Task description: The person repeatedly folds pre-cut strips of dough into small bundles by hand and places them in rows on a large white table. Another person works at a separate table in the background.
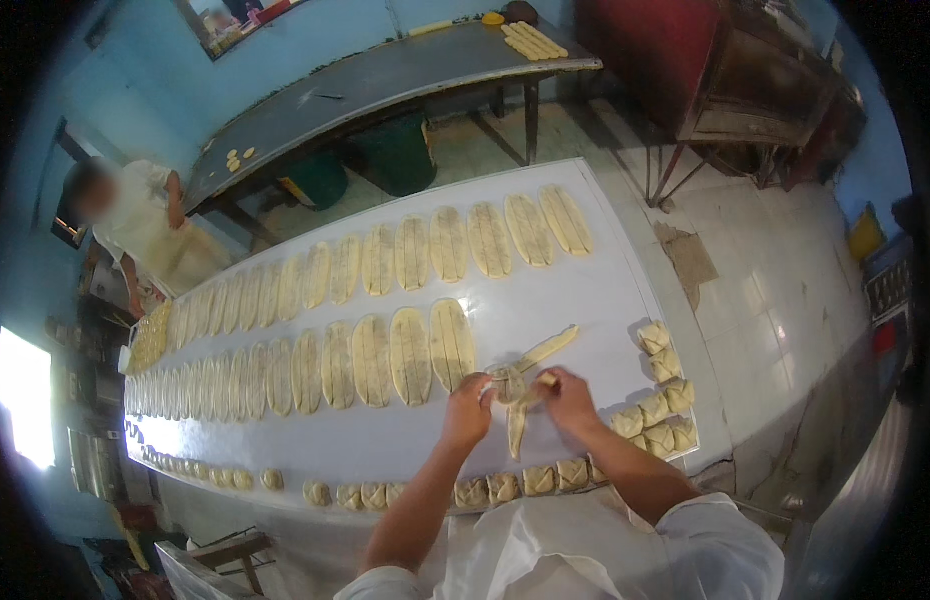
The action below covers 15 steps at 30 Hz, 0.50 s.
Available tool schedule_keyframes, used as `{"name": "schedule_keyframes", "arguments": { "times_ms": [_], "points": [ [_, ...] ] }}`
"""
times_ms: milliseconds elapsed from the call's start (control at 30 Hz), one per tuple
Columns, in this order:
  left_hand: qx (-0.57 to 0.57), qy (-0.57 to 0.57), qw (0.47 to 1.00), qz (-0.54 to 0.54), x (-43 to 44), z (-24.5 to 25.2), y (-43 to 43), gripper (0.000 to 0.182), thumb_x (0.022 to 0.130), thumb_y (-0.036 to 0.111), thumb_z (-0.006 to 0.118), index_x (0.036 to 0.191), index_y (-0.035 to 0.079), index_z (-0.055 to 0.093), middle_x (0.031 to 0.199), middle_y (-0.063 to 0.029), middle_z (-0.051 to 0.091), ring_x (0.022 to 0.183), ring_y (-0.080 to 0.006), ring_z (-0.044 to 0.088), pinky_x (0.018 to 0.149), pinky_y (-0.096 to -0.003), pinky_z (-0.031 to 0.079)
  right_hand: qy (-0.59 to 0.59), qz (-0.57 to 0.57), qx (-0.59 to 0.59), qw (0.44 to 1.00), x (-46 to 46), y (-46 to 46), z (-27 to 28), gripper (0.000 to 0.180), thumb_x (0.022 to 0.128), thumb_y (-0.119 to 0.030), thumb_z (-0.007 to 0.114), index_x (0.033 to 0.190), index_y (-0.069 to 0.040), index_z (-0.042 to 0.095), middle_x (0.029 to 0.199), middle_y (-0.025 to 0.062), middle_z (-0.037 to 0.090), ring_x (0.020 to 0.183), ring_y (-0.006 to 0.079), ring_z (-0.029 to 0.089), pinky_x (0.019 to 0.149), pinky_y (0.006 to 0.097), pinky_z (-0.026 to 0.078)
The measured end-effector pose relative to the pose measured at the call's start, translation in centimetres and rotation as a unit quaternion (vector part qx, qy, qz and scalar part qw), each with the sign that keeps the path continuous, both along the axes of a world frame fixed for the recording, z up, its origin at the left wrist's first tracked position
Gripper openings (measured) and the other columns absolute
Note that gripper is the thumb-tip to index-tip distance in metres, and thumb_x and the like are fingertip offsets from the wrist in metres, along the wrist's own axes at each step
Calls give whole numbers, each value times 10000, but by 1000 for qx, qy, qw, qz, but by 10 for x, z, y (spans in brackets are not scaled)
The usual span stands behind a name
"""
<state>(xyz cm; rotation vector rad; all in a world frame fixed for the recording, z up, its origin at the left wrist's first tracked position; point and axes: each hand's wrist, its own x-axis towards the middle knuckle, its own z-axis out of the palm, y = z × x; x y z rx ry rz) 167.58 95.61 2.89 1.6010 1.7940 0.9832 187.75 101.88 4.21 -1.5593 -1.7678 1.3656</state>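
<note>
Between my hands lies a piece of dough point(509, 382) on the white table point(540, 294), partly folded at its middle, with one strip stretching to the upper right and another pointing down towards me. My left hand point(469, 409) touches the left side of the folded middle. In my right hand point(567, 397) is the end of a third dough strip, pinched between the fingers. Flat oval dough pieces point(451, 341) with lengthwise lines lie in two long rows to the left. Folded dough bundles point(539, 480) line the near edge, partly hidden by my forearms.
More folded bundles point(654, 409) sit at the table's right corner. A co-worker point(161, 225) stands at the far left end beside a pile of small dough pieces point(149, 337). Behind is a dark worktable point(405, 75) with dough rolls point(536, 42); green bins point(397, 161) stand beneath it.
</note>
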Motion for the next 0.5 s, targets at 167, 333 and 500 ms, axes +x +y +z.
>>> {"name": "schedule_keyframes", "arguments": {
  "times_ms": [167, 333, 500],
  "points": [
    [-51, 53, 997, 3, 6, -48, 12, 284, 906, 7, 566, 1176, -8, 656, 1198, -230, 654, 1112, -420, 613, 971, -461, 503, -77, -61, 33, 995, 31, 51, -39, 345, 887, -337, 739, 1032, -33, 664, 931, 161, 711, 845, 285, 696, 775, 415, 547],
    [-55, 180, 980, -60, 28, -31, 6, 386, 966, 152, 539, 1326, 19, 571, 1363, -240, 550, 1278, -437, 494, 1066, -500, 425, -317, -15, 187, 930, 37, 78, -40, 340, 878, -392, 713, 921, -56, 691, 900, 139, 687, 882, 310, 675, 799, 442, 526],
    [-31, 311, 942, -125, 38, -39, -8, 507, 1008, 289, 503, 1459, 60, 463, 1506, -190, 442, 1458, -421, 301, 1193, -545, 237, -215, -75, 112, 967, 24, 103, -43, 296, 894, -346, 689, 903, -50, 688, 910, 120, 683, 884, 320, 667, 801, 433, 533]
  ]
}}
